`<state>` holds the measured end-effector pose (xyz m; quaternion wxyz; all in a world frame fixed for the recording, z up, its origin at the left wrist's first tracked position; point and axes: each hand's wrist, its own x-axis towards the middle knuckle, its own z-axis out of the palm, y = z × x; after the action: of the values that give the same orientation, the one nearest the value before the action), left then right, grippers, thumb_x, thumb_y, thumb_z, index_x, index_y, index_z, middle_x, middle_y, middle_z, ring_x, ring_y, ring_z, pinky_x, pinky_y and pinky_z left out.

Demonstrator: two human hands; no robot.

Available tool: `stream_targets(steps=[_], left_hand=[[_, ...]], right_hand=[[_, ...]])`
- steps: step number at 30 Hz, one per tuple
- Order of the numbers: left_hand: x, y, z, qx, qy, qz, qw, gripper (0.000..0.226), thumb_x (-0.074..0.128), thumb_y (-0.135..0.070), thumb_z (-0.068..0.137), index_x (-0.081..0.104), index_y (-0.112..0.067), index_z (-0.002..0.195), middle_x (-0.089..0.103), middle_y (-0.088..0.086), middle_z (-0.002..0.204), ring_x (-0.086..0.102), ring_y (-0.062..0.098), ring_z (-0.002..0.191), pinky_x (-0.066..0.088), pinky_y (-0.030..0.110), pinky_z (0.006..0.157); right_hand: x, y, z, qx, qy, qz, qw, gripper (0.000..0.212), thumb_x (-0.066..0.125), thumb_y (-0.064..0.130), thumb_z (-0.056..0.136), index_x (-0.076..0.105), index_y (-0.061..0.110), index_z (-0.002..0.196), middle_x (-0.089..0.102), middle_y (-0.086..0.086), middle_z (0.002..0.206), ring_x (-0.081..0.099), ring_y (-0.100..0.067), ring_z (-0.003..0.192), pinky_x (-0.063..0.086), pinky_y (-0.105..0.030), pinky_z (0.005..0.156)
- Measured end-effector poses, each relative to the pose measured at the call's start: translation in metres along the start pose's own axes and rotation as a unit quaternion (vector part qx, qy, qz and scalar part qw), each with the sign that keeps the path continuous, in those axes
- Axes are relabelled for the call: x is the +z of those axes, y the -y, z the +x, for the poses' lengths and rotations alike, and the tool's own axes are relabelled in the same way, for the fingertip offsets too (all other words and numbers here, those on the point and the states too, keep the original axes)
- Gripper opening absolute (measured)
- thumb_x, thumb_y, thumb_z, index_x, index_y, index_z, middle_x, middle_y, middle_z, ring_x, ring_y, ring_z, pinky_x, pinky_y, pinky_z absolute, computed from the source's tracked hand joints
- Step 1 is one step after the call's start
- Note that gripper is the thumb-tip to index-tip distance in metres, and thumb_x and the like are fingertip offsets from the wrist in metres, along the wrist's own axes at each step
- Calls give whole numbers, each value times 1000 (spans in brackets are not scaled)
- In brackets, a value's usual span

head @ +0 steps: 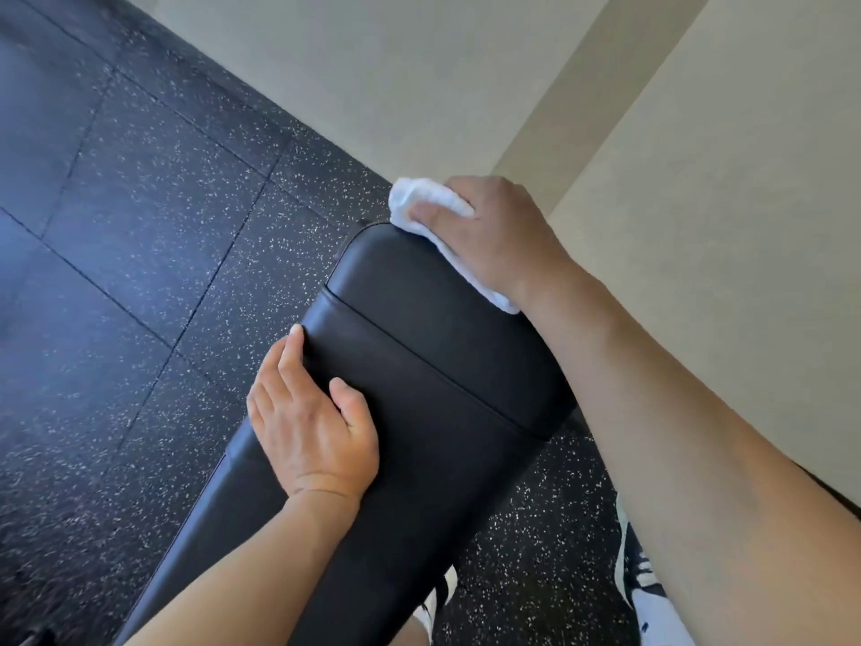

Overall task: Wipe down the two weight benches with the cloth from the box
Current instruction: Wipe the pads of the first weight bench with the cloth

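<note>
- We are observing the right hand (494,235) gripping a white cloth (421,205), fingers curled over it, pressing it on the far right corner of the black weight bench (433,366).
- The left hand (310,421) is resting flat on the bench's left edge, fingers relaxed, holding nothing.
- The bench is standing on speckled rubber floor (140,226) beside a beige wall (699,156).
</note>
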<state>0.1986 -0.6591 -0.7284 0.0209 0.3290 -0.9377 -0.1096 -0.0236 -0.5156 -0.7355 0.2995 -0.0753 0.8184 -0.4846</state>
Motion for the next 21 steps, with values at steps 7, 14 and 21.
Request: stream_targets(steps=[7, 14, 21], left_hand=[[-1, -1, -1, -8, 1, 0, 1000, 67, 42, -31, 91, 41, -11, 154, 50, 13, 149, 47, 36, 137, 31, 53, 121], [1, 1, -1, -13, -3, -3, 1000, 67, 43, -33, 90, 41, -13, 154, 50, 12, 150, 46, 34, 137, 31, 51, 121], [-2, -1, 0, -13, 9, -8, 1000, 68, 40, -34, 90, 44, -8, 153, 50, 14, 150, 46, 37, 140, 30, 55, 121]], right_hand=[[-21, -37, -57, 11, -47, 36, 998, 53, 67, 53, 93, 40, 14, 70, 36, 0, 64, 39, -9, 61, 35, -29, 58], [-24, -78, -141, 94, -194, 64, 974, 40, 60, 55, 95, 51, 24, 71, 46, 11, 60, 42, -5, 56, 37, -20, 54], [-24, -43, -68, 82, -105, 19, 991, 43, 61, 44, 89, 35, 19, 66, 34, 13, 58, 36, -3, 52, 31, -25, 54]])
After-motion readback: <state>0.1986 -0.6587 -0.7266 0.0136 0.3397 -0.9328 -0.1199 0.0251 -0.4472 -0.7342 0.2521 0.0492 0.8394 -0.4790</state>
